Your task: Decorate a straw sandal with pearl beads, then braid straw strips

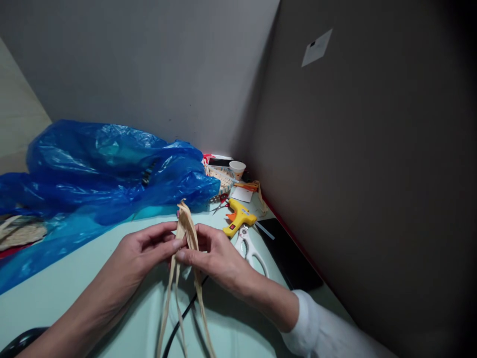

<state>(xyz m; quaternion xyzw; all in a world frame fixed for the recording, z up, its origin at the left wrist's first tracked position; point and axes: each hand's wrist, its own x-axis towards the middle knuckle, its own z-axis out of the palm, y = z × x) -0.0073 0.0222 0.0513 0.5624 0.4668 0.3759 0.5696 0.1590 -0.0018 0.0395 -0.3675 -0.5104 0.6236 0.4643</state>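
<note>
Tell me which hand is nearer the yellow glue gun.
Right. The right hand pinches the straw strips just below and left of the glue gun; the left hand sits farther left, beyond the strips.

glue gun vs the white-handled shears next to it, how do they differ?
The glue gun is yellow with orange trim; the shears have white handles. The glue gun lies farther from the right hand; the shears lie right beside it, partly hidden. The glue gun is stubby, the shears longer and slimmer. Both lie flat on the pale green table, untouched.
</note>
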